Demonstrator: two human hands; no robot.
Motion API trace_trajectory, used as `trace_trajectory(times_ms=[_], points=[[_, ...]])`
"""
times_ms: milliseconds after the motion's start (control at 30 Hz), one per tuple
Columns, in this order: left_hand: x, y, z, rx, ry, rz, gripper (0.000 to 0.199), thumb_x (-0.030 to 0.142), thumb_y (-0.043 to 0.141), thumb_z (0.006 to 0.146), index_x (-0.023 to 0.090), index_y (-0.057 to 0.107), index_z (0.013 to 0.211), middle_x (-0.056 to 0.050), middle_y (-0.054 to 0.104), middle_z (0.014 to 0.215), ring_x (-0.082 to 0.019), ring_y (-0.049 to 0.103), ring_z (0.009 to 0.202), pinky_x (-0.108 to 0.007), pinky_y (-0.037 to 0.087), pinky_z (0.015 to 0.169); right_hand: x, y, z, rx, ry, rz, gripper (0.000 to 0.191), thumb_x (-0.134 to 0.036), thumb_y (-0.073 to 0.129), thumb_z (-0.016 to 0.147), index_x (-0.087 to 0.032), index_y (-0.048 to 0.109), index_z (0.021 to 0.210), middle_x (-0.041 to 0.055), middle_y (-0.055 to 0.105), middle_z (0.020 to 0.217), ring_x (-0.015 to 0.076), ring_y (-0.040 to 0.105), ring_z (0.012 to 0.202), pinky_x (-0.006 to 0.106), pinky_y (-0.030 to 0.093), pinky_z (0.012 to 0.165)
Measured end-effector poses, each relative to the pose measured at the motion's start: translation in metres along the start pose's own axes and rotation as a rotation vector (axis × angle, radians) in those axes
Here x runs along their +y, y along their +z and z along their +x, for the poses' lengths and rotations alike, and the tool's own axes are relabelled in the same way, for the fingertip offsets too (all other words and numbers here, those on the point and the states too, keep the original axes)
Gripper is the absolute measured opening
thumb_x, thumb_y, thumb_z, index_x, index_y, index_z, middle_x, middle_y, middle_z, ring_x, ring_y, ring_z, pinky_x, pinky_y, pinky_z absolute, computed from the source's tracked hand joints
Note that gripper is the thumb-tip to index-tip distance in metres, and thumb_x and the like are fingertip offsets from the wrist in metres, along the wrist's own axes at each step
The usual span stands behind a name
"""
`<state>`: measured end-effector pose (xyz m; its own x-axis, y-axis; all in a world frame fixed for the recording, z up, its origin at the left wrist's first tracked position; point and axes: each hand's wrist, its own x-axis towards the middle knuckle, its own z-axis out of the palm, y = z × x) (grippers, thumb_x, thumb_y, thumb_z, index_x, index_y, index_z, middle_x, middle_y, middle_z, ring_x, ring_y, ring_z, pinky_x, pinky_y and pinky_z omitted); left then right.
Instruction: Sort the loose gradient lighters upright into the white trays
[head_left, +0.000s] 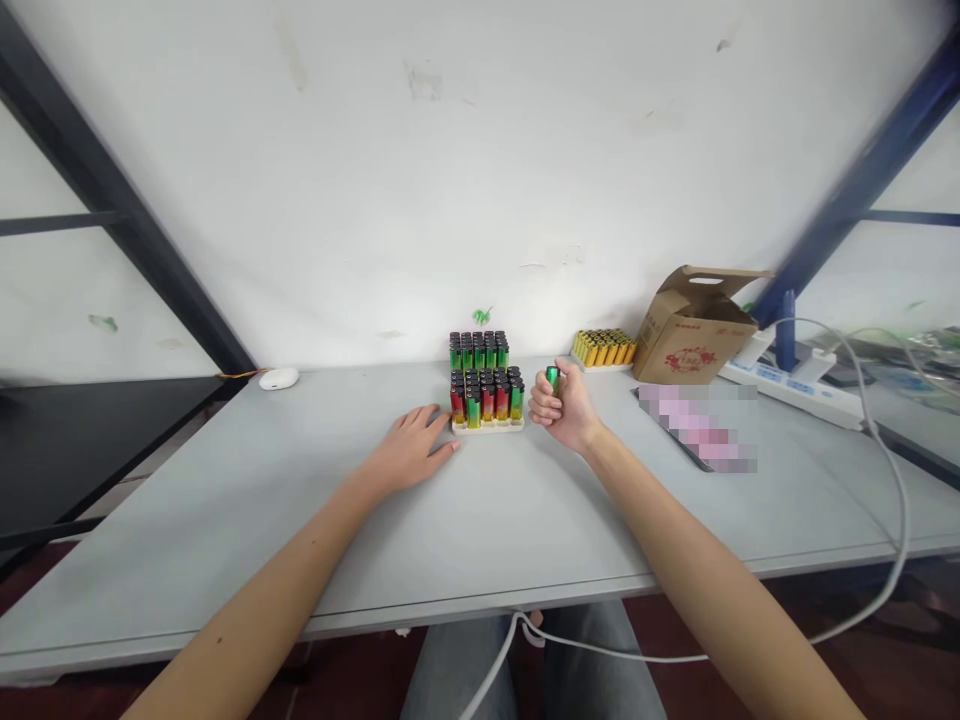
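Right now your right hand [564, 408] is curled in a closed grip around one green lighter [553, 377], held upright with its top poking out above your thumb, just off the worktop [480, 520] at about three o'clock from the near tray of lighters [487, 400]. Keep the lighter vertical and your fingers low on its body, so the top stays free and the bottom can find a slot squarely. Your left hand [414, 447] lies flat and empty, fingers spread, with the fingertips touching the tray's white base at nine o'clock; press lightly there, as I judge the tray would slide otherwise.

Behind that tray, at twelve o'clock, stands a second tray of green lighters [478, 351], close enough that a careless wrist could tip its front row. Further out at one o'clock sits a tray of yellow lighters [603, 348], and beside it an open cardboard box [694, 330]. A blurred flat item [697, 425] lies at three o'clock, near your right forearm. A power strip [795, 385] and its white cable [896, 500] run along the right edge; a small white device [278, 378] rests at ten o'clock.
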<state>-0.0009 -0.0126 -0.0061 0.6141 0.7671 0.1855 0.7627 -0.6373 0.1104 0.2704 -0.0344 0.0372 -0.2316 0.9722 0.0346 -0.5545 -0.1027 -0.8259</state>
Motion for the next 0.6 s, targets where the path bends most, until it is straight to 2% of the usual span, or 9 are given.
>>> trace_trajectory(times_ms=[200,267,400,500,600], points=[[0.0,0.001,0.0,0.005,0.004,0.008,0.049,0.049,0.034,0.098,0.02,0.047,0.136,-0.015,0.047,0.14,-0.031,0.043,0.132,-0.049,0.036,0.109,0.003,0.0,0.002,0.011,-0.029,-0.012,0.046,-0.055,0.052,0.083,-0.021,0.037,0.055,-0.0098,0.017,0.043,0.0064,0.012,0.038,0.019,0.019,0.037],[0.001,0.0,0.0,-0.001,0.002,0.01,0.049,0.049,0.034,0.098,0.019,0.047,0.136,-0.015,0.047,0.14,-0.031,0.042,0.132,-0.048,0.036,0.109,0.004,0.001,0.002,-0.002,-0.056,-0.033,0.044,-0.058,0.05,0.083,-0.021,0.044,0.061,-0.0097,0.021,0.043,0.0066,0.015,0.038,0.019,0.02,0.038],[0.002,-0.002,0.0,-0.009,0.003,0.013,0.049,0.048,0.035,0.098,0.019,0.047,0.135,-0.015,0.047,0.14,-0.031,0.042,0.132,-0.048,0.036,0.109,0.008,0.006,-0.001,-0.084,-0.071,-0.125,0.035,-0.057,0.054,0.084,-0.022,0.053,0.084,-0.0068,0.042,0.055,0.0084,0.032,0.044,0.021,0.029,0.044],[0.002,-0.002,0.0,-0.016,0.002,0.018,0.05,0.048,0.035,0.098,0.018,0.046,0.137,-0.016,0.046,0.14,-0.031,0.042,0.132,-0.049,0.036,0.108,0.012,0.011,-0.004,-0.155,-0.077,-0.239,0.032,-0.054,0.056,0.086,-0.023,0.053,0.088,-0.0028,0.053,0.068,0.0115,0.047,0.057,0.024,0.038,0.053],[0.001,-0.001,0.0,-0.009,0.008,0.02,0.05,0.048,0.035,0.099,0.018,0.046,0.136,-0.016,0.047,0.14,-0.031,0.043,0.131,-0.049,0.036,0.108,0.017,0.016,-0.007,-0.187,-0.247,-0.496,0.031,-0.052,0.054,0.09,-0.021,0.061,0.09,0.0017,0.058,0.082,0.0144,0.054,0.074,0.029,0.045,0.07]])
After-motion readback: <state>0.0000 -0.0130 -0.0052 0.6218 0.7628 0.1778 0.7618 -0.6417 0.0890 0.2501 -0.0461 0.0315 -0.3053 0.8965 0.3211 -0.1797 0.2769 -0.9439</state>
